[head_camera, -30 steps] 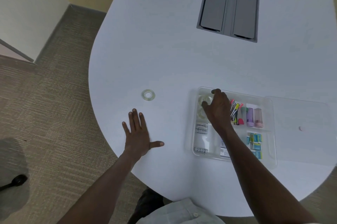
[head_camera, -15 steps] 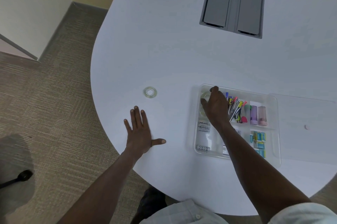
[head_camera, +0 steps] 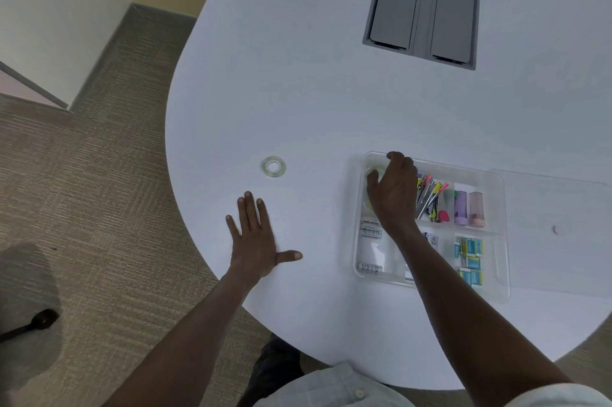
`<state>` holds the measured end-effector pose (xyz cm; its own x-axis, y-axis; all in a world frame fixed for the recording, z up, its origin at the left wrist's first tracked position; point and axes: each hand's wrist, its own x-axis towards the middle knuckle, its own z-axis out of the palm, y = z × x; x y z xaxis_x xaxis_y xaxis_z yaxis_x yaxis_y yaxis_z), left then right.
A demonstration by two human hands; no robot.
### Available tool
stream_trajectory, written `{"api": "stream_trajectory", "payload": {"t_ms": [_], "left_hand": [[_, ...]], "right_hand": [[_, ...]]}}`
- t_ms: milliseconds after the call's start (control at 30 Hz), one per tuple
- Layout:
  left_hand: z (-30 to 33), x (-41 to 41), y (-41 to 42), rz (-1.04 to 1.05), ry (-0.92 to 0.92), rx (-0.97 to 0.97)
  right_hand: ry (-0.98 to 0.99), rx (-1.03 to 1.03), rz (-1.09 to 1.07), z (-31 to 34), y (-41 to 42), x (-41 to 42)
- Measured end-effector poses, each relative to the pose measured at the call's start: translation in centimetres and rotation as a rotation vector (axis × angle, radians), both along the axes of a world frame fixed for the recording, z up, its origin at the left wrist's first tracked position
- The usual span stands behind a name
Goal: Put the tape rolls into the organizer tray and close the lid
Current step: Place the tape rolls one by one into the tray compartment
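Note:
A clear tape roll (head_camera: 273, 167) lies flat on the white table (head_camera: 298, 91), just beyond my left hand (head_camera: 255, 241), which rests palm down with fingers spread. The clear organizer tray (head_camera: 496, 287) sits to the right. My right hand (head_camera: 394, 194) reaches into its far-left compartment, thumb and forefinger curled around another clear tape roll (head_camera: 376, 172) that is mostly hidden by the hand. The transparent lid (head_camera: 556, 207) lies flat on the table against the tray's right side, off the tray.
The tray's other compartments hold batteries (head_camera: 371, 227), pens and markers (head_camera: 430, 197), two small tubes (head_camera: 468, 207) and blue packets (head_camera: 470, 257). A grey cable hatch (head_camera: 422, 5) is set into the table farther back. The table's curved edge runs close by my left wrist.
The view has shifted slightly. My right hand has stayed in the far-left compartment with only small finger movement. My left hand and the loose tape roll have not moved.

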<state>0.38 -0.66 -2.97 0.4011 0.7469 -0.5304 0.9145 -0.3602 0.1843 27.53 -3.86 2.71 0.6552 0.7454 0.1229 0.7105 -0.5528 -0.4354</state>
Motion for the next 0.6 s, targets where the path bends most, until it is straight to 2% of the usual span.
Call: {"api": "stream_trajectory", "payload": {"t_ms": [67,200,433,600], "left_hand": [[-0.1,-0.1,0.0,-0.004,0.011,0.011],[-0.3,-0.2,0.0,-0.006,0.002,0.026],[-0.7,-0.4,-0.1,-0.012,-0.007,0.059],[-0.9,-0.5,-0.2,-0.013,-0.014,0.085]], "right_hand": [[-0.051,0.067,0.051,0.4,0.4,-0.8],[-0.010,0.139,0.267,0.8,2.5,-3.2],[-0.047,-0.143,0.745,-1.4,6.9,-8.1],[-0.102,-0.289,0.911,-1.6,9.2,-10.4]]}}
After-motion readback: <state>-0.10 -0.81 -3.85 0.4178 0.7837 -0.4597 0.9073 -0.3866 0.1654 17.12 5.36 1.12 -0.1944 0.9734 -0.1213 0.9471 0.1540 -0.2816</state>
